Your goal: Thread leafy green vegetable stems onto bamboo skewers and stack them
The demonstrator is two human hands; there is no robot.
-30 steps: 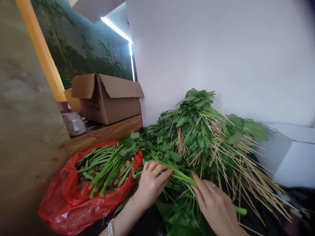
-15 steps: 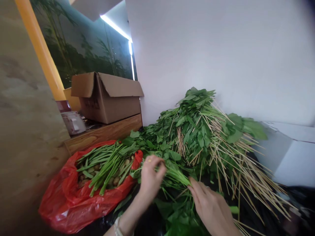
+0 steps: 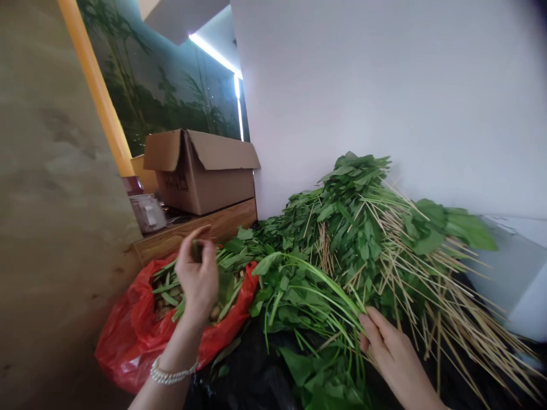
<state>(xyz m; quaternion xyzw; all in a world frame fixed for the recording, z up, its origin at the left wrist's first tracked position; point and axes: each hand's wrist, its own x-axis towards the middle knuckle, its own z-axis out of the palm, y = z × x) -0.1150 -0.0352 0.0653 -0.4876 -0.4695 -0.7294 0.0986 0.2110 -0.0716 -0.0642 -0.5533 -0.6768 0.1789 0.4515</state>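
My right hand (image 3: 387,341) grips the lower ends of several long green stems of leafy greens (image 3: 337,287), and their leaves droop away to the left. Over the red plastic bag (image 3: 123,341) my left hand (image 3: 199,273) is raised with its fingers curled together. A bit of dark green shows between those fingers, but I cannot make out whether it is held. Inside the bag, partly hidden by my left hand, lie cut green stems (image 3: 170,287) and some brownish pieces.
A big heap of skewered leafy greens (image 3: 342,222) leans against the white wall, its thin wooden skewers (image 3: 444,302) fanning out rightward. More leaves (image 3: 329,370) lie on black plastic (image 3: 252,376) in front. An open cardboard box (image 3: 217,185) stands on a wooden ledge at the left.
My left hand has moved left and up, from beside the bunch to above the red bag. My right hand has shifted slightly right, still holding stems. The view has turned a little left.
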